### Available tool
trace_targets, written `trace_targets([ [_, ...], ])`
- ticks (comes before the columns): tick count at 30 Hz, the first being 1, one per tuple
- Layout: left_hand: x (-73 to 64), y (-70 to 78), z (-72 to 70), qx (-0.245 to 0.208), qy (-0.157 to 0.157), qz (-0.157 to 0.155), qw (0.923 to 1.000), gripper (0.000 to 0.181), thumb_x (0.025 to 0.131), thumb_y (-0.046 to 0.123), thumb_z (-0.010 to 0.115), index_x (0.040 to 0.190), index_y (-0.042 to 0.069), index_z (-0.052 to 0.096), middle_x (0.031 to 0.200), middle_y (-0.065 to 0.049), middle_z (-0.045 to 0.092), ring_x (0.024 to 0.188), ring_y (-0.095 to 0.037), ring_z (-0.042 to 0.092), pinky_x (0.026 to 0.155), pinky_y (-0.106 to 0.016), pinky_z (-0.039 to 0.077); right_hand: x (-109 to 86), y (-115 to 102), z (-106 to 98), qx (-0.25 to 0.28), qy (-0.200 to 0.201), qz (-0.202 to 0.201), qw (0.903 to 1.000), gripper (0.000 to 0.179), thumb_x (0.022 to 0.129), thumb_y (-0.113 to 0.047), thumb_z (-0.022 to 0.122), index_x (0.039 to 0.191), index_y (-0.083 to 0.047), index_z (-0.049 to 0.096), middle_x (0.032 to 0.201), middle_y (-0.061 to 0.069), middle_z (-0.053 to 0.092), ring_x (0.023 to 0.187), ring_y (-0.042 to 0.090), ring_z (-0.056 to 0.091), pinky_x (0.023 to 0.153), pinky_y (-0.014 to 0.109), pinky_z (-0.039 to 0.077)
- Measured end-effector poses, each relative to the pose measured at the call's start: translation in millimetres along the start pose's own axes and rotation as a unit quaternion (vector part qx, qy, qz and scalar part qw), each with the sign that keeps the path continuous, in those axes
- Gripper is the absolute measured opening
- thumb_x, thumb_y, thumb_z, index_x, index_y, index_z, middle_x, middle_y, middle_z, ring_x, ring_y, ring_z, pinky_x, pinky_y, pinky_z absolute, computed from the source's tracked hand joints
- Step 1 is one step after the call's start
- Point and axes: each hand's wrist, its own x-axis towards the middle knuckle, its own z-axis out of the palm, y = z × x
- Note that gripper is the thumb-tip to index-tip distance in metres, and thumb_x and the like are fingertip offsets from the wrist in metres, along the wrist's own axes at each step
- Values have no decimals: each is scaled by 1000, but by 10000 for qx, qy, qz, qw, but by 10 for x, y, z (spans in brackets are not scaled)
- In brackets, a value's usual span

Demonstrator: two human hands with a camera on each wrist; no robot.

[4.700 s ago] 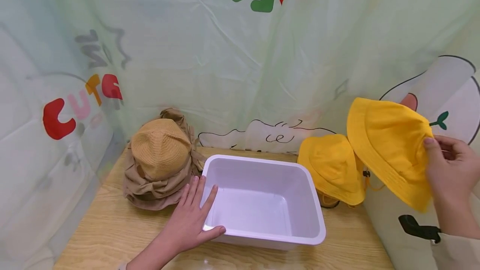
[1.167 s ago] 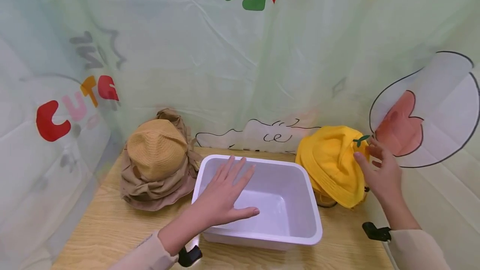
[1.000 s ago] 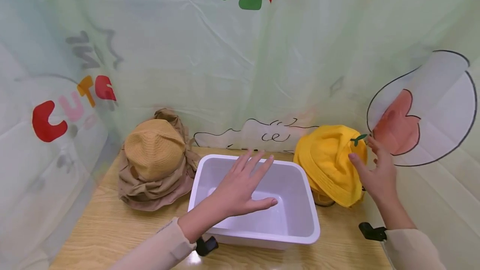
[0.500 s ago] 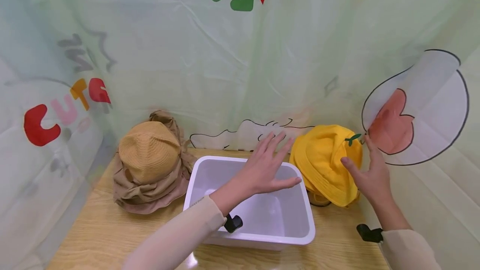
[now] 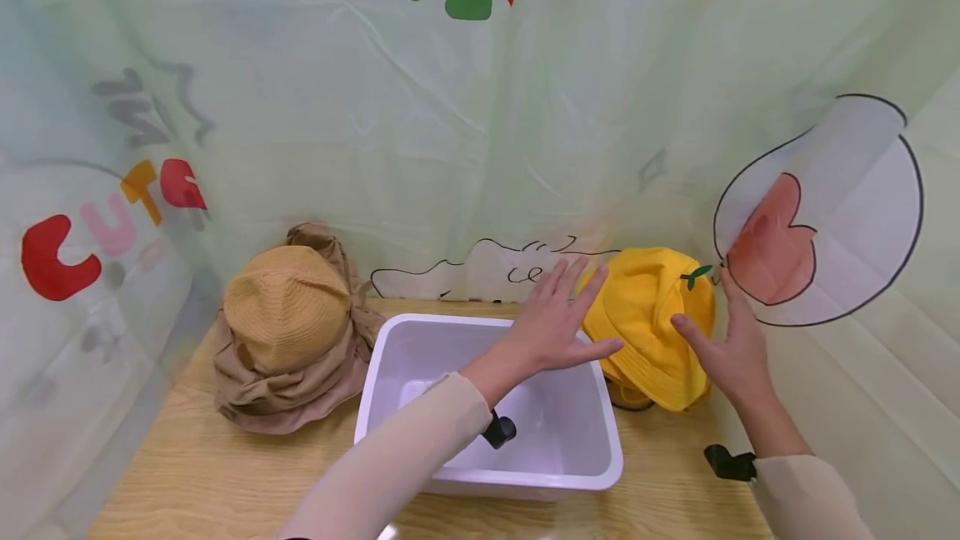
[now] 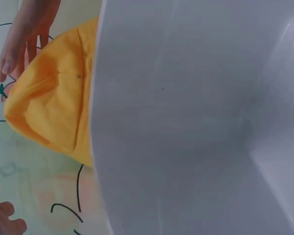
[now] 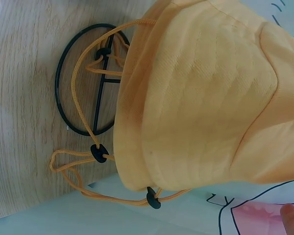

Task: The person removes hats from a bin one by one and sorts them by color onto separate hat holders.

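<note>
A yellow bucket hat [image 5: 637, 311] with a small green sprout [image 5: 696, 274] on its crown sits on a black wire stand [image 7: 59, 83] right of the plastic bin. In the right wrist view, an orange cord [image 7: 74, 88] with black toggles hangs from its layered brims. My right hand [image 5: 731, 352], thumb and fingers spread apart, stands at the hat's right side near the sprout. My left hand [image 5: 551, 327] reaches across the bin with fingers spread, fingertips overlapping the hat's left edge in the head view. Neither hand grips anything.
The pale lilac-white bin [image 5: 525, 480] stands mid-table below my left forearm. Left of it, a tan woven hat [image 5: 288, 302] tops a stack of brown cloth hats [image 5: 292, 402]. A printed curtain [image 5: 420, 148] hangs close behind and at both sides of the wooden table [image 5: 187, 473].
Earlier my right hand held a yellow hat in the air; it now sits over the other on the stand, released. My left hand has moved from the bin's left rim rightward to the yellow hats.
</note>
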Motion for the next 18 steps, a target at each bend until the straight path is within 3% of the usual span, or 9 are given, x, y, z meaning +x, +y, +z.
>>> trace_targets([
  [8, 207, 101, 261, -147, -229, -21, 9996, 100, 89, 78, 40, 161, 25, -5, 168, -9, -1, 153, -34, 14, 123, -44, 17, 11, 96, 15, 5, -40, -30, 10000, 91, 93, -38, 67, 162, -30, 7, 168, 6, 10, 151, 45, 10, 112, 74, 8],
  [13, 255, 106, 379, -113, -282, -52, 9995, 103, 89, 78, 44, 161, 23, -5, 168, -11, -2, 152, -36, 15, 123, -45, 19, 25, 120, 58, 162, -27, -23, 9999, 91, 92, -37, 68, 161, -33, 8, 168, 4, 11, 152, 43, 11, 113, 73, 9],
  [18, 325, 107, 527, -321, -538, -193, 9978, 105, 88, 79, 42, 160, 25, -11, 168, -10, -5, 153, -35, 11, 123, -44, 19, 38, 119, 72, 217, -64, 50, 9997, 91, 93, -38, 68, 161, -36, 7, 168, 1, 11, 152, 41, 10, 113, 73, 8],
])
